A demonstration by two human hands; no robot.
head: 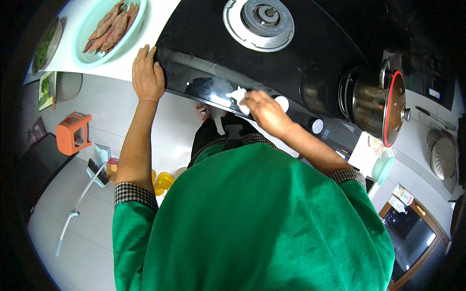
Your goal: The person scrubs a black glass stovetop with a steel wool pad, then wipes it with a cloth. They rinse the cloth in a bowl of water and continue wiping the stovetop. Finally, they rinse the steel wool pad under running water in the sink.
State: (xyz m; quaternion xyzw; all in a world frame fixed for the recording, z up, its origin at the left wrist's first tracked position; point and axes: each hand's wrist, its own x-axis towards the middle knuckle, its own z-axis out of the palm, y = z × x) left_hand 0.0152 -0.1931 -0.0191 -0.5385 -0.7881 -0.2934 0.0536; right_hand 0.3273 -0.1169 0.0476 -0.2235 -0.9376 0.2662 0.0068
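Note:
My left hand [149, 74] rests palm down where the white countertop [125, 67] meets the black glass gas cooktop [193, 43]. Its fingers are slightly spread and hold nothing. My right hand [267, 112] presses a crumpled white tissue or cloth [238, 97] against the cooktop's glossy front strip. Beside that hand is a round white-faced knob [281, 104]; a second knob [317, 126] sits further right. Beyond both hands lies a gas burner [267, 20] with a silver ring, its centre exposed.
A steel pot [367, 102] with a red-rimmed glass lid [395, 109] stands at the right. Sweet potatoes [114, 29] fill part of a mint-green basin [78, 54] on the left. On the floor are an orange stool [69, 134] and a broom [97, 172].

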